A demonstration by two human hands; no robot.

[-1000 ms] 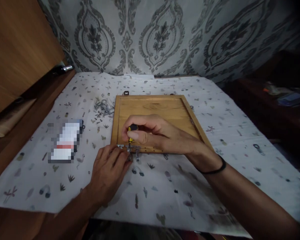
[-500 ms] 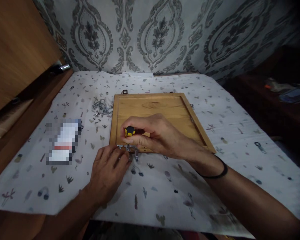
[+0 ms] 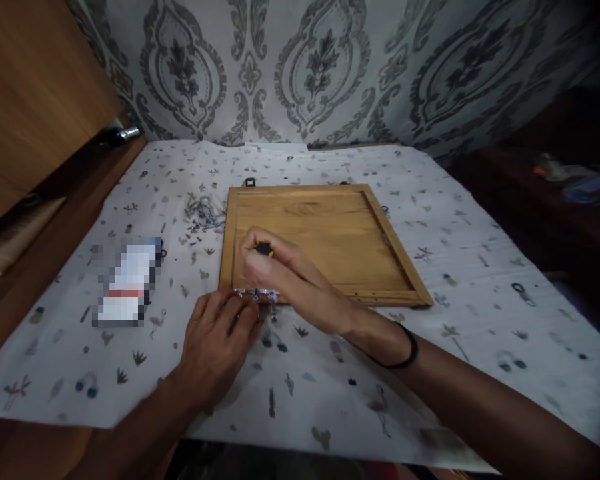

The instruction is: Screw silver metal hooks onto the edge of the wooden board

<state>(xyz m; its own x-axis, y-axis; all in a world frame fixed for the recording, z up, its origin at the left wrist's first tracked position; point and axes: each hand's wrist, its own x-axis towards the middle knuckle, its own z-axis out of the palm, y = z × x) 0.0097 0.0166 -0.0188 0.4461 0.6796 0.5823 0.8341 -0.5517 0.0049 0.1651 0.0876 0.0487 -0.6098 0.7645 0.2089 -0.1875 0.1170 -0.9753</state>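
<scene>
A wooden framed panel [image 3: 325, 227] lies flat on the patterned white cloth. At its near left edge sits a shiny metal fitting [image 3: 273, 307], with one arm jutting toward me. My right hand [image 3: 295, 280] is wrapped round a black and yellow screwdriver handle [image 3: 264, 249] above that fitting; the tool's shaft is hidden. The fingers of my left hand [image 3: 220, 333] are bent and pressed on the fitting's left part and the panel's edge.
Left of the panel lies a pile of metal parts and screws [image 3: 203, 212]. A blurred-out flat object [image 3: 129, 283] is further left. A small dark loop [image 3: 520, 293] lies at right. Wooden furniture [image 3: 35, 100] borders the left side.
My right hand has turned about the screwdriver handle, its wrist shifting left and toward me, with the thumb now higher over the handle. My left hand has stayed in place.
</scene>
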